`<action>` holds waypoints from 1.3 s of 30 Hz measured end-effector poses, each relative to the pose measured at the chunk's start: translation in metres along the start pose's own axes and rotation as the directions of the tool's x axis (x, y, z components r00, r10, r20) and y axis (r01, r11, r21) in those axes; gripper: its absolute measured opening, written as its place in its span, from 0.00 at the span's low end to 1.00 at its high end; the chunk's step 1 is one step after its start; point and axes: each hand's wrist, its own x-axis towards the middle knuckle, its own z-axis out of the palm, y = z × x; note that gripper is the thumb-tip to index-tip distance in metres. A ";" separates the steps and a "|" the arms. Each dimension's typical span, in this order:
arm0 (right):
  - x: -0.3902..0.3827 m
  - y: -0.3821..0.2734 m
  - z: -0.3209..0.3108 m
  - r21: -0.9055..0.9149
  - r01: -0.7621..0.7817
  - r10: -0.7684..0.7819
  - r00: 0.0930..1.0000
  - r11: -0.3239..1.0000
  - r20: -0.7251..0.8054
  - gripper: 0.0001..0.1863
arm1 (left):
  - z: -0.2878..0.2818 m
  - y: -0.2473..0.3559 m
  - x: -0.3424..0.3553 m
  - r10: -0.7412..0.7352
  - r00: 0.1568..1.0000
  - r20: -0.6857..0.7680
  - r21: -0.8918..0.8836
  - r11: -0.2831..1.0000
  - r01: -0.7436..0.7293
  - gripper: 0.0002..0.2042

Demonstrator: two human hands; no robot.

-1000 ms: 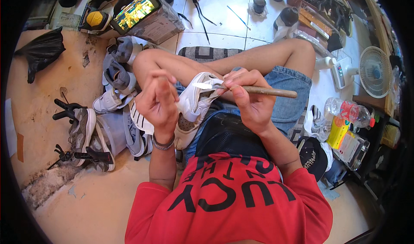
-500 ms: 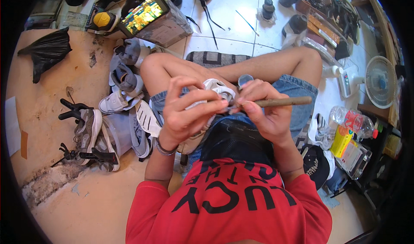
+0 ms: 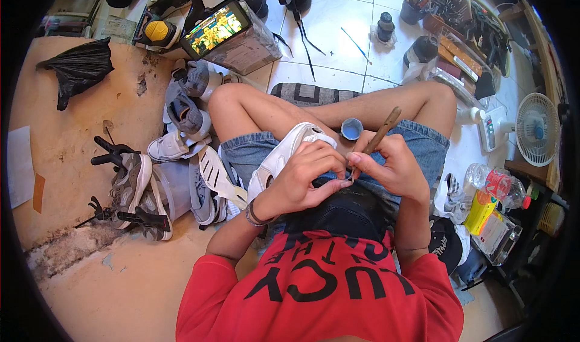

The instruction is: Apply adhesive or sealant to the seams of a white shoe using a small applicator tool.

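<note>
A tool with a brown wooden handle (image 3: pixel 384 128) rests in my right hand (image 3: pixel 394 165), its fingers closed round the lower end and the handle tilted up to the right. Its thin tip meets the fingertips of my left hand (image 3: pixel 314 174), which are pinched; what they hold, if anything, is too small to make out. A white shoe (image 3: pixel 289 150) lies on my lap beneath my left hand and wrist. Just beyond my hands stands a small round cup (image 3: pixel 351 129) with a bluish-grey inside, by my crossed legs.
Several shoes (image 3: pixel 187 115) crowd my left side, some with black clamps (image 3: pixel 145 220). A lit screen (image 3: pixel 216 29) leans on a wrapped box ahead. To the right are a small scale (image 3: pixel 490 130), a white fan (image 3: pixel 538 129) and plastic bottles (image 3: pixel 492 182). A dark bottle (image 3: pixel 385 28) stands on the tiles.
The tool handle has swung from nearly level to pointing up. My left hand has moved right and lower, fingers drawn into a pinch. The white shoe now lies farther left, showing more of itself.
</note>
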 end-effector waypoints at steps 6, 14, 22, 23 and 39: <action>-0.003 0.005 -0.006 0.116 -0.019 0.002 0.989 0.993 0.147 0.10 | 0.009 0.002 -0.004 -0.104 0.988 0.110 -0.224 0.966 0.126 0.09; -0.009 0.025 -0.011 0.379 -0.077 -0.044 0.953 0.922 0.299 0.12 | 0.013 0.008 -0.006 -0.177 0.936 0.305 -0.584 0.741 0.331 0.10; -0.003 0.029 -0.007 0.539 -0.055 -0.138 0.941 0.840 0.310 0.15 | 0.005 0.006 -0.010 -0.215 0.933 0.289 -0.687 0.632 0.358 0.07; -0.003 0.028 -0.007 0.525 -0.039 -0.158 0.933 0.850 0.325 0.15 | 0.005 0.006 -0.009 -0.203 0.934 0.294 -0.698 0.622 0.355 0.07; -0.009 0.010 0.016 0.478 0.300 -0.438 0.874 0.826 0.208 0.14 | 0.001 0.003 -0.009 -0.233 0.965 -0.122 -0.439 0.884 0.158 0.07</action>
